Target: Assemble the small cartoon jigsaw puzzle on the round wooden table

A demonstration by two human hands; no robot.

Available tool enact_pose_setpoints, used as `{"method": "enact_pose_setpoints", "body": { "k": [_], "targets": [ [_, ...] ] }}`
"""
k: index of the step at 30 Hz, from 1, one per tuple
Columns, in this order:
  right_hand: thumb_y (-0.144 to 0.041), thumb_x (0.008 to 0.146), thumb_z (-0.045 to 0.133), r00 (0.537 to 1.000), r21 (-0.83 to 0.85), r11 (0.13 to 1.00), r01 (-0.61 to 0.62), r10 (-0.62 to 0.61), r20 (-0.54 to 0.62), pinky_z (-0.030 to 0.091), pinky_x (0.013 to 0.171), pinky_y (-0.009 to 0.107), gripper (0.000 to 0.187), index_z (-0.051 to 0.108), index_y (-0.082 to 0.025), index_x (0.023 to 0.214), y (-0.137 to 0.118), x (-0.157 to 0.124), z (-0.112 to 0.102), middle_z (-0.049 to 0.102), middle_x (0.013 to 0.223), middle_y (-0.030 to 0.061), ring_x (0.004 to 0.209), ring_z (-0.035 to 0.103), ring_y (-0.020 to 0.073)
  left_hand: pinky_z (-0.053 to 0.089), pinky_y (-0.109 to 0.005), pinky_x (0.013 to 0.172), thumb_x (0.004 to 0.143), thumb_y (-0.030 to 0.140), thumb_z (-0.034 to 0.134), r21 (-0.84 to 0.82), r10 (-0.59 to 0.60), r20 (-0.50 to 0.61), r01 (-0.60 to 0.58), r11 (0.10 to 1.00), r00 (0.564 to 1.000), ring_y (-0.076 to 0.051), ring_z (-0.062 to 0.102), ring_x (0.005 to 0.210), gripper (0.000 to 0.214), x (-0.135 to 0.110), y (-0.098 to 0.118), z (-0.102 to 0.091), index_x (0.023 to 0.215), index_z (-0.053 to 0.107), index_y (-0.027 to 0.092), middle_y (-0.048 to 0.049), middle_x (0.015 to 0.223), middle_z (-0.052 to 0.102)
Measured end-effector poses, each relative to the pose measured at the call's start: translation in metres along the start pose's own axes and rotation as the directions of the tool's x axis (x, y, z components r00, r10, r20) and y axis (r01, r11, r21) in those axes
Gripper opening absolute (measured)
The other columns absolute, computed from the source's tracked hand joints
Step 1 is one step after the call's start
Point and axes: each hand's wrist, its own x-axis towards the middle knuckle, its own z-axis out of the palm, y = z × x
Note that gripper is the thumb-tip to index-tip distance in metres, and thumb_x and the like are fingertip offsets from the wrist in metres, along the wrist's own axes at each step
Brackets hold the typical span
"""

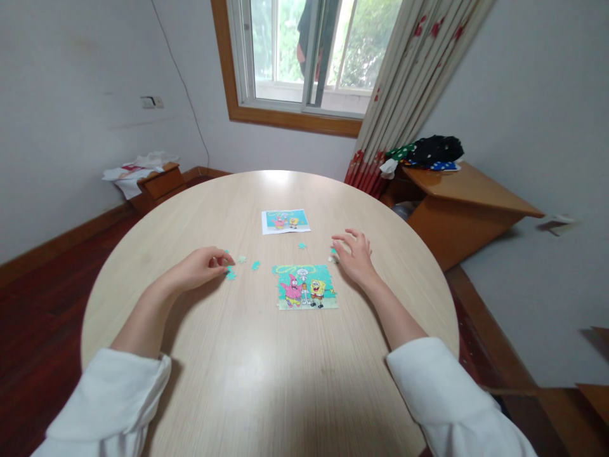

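I can see pink and yellow cartoon figures (292,293) on that rectangular turquoise jigsaw puzzle (304,285), fine streaks along the round beige wooden table (228,374), red flowers (437,28) on the long cream fabric curtain (409,70)

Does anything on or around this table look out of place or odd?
Nothing looks spilled. The cartoon puzzle has a ragged left edge, its top-left corner jutting out, and loose pieces lie scattered around it, so it looks incomplete. To the right, cloths sit in an untidy heap on the wooden desk.
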Motion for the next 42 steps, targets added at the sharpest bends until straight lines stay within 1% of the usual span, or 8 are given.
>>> {"method": "enact_pose_setpoints", "body": {
  "k": [4, 9, 15, 20, 26, 37, 40, 42],
  "targets": [
    [-0.043, 0.085, 0.049, 1.000, 0.007, 1.000, 0.012, -0.012, 0.028, 0.031, 0.099, 0.056, 0.030, 0.067, -0.025, 0.099, 0.001, 0.000, 0.002, 0.048, 0.124, 0.0115, 0.117, 0.042, 0.0305, 0.041, -0.027, 0.064, 0.066, 0.031, 0.053, 0.098, 0.006, 0.030, -0.009, 0.995, 1.000, -0.016, 0.053, 0.065, 0.024, 0.003, -0.005, 0.003, 0.080, 0.067, 0.017, -0.0044, 0.075, 0.064],
    [-0.044, 0.085, 0.048, 0.998, 0.045, 0.998, 0.041, -0.043, 0.035, 0.033, 0.098, 0.056, 0.032, 0.067, -0.024, 0.099, 0.002, 0.000, 0.004, 0.048, 0.122, 0.0125, 0.116, 0.042, 0.0303, 0.043, -0.027, 0.067, 0.066, 0.028, 0.051, 0.123, -0.005, 0.054, -0.001, 0.992, 0.999, -0.017, 0.055, 0.069, 0.020, 0.006, -0.010, 0.007, 0.080, 0.062, 0.018, -0.0052, 0.079, 0.064],
    [-0.042, 0.085, 0.047, 0.997, 0.061, 0.996, 0.058, -0.060, 0.038, 0.034, 0.098, 0.056, 0.030, 0.066, -0.023, 0.100, 0.004, 0.000, 0.006, 0.048, 0.120, 0.0127, 0.115, 0.043, 0.0296, 0.043, -0.029, 0.068, 0.065, 0.027, 0.046, 0.152, 0.017, 0.089, -0.031, 0.988, 0.996, -0.018, 0.055, 0.071, 0.021, 0.006, -0.010, 0.008, 0.078, 0.059, 0.018, -0.0055, 0.079, 0.062],
    [-0.039, 0.085, 0.046, 0.995, 0.079, 0.993, 0.090, -0.093, 0.039, 0.033, 0.101, 0.054, 0.028, 0.065, -0.023, 0.098, 0.005, 0.000, 0.007, 0.049, 0.116, 0.0120, 0.115, 0.043, 0.0280, 0.043, -0.029, 0.066, 0.065, 0.031, 0.047, 0.133, 0.008, 0.116, -0.024, 0.991, 0.993, -0.018, 0.055, 0.070, 0.027, 0.004, -0.007, 0.008, 0.085, 0.059, 0.017, -0.0048, 0.078, 0.061],
    [-0.038, 0.085, 0.046, 0.993, 0.081, 0.992, 0.096, -0.100, 0.055, 0.031, 0.103, 0.052, 0.028, 0.065, -0.023, 0.099, 0.004, 0.001, 0.006, 0.050, 0.114, 0.0116, 0.115, 0.044, 0.0266, 0.041, -0.028, 0.064, 0.066, 0.037, 0.049, 0.128, 0.000, 0.116, -0.015, 0.992, 0.993, -0.017, 0.052, 0.066, 0.020, 0.004, -0.005, 0.008, 0.072, 0.055, 0.019, -0.0034, 0.071, 0.058],
    [-0.038, 0.086, 0.046, 0.992, 0.087, 0.991, 0.102, -0.108, 0.065, 0.032, 0.103, 0.052, 0.027, 0.064, -0.023, 0.100, 0.006, 0.001, 0.007, 0.052, 0.112, 0.0105, 0.112, 0.045, 0.0255, 0.038, -0.024, 0.058, 0.067, 0.036, 0.054, 0.048, 0.014, 0.124, -0.020, 0.999, 0.992, -0.013, 0.046, 0.058, 0.017, 0.001, 0.001, 0.006, 0.067, 0.049, 0.019, 0.0024, 0.060, 0.051],
    [-0.035, 0.085, 0.046, 0.993, 0.096, 0.991, 0.092, -0.099, 0.069, 0.034, 0.102, 0.051, 0.026, 0.064, -0.024, 0.100, 0.006, 0.001, 0.008, 0.052, 0.112, 0.0102, 0.111, 0.045, 0.0250, 0.037, -0.023, 0.055, 0.066, 0.040, 0.057, -0.036, 0.010, 0.053, -0.008, 0.999, 0.999, -0.012, 0.048, 0.057, 0.022, 0.001, 0.005, 0.006, 0.068, 0.050, 0.020, 0.0030, 0.059, 0.052],
    [-0.034, 0.085, 0.045, 0.993, 0.100, 0.991, 0.087, -0.094, 0.066, 0.035, 0.101, 0.050, 0.027, 0.064, -0.023, 0.101, 0.006, 0.001, 0.009, 0.052, 0.112, 0.0105, 0.110, 0.046, 0.0249, 0.039, -0.024, 0.054, 0.066, 0.043, 0.060, -0.158, -0.002, -0.019, -0.001, 0.987, 1.000, -0.013, 0.052, 0.057, 0.026, 0.003, 0.009, 0.007, 0.072, 0.052, 0.019, 0.0028, 0.060, 0.055]
  ]
}}
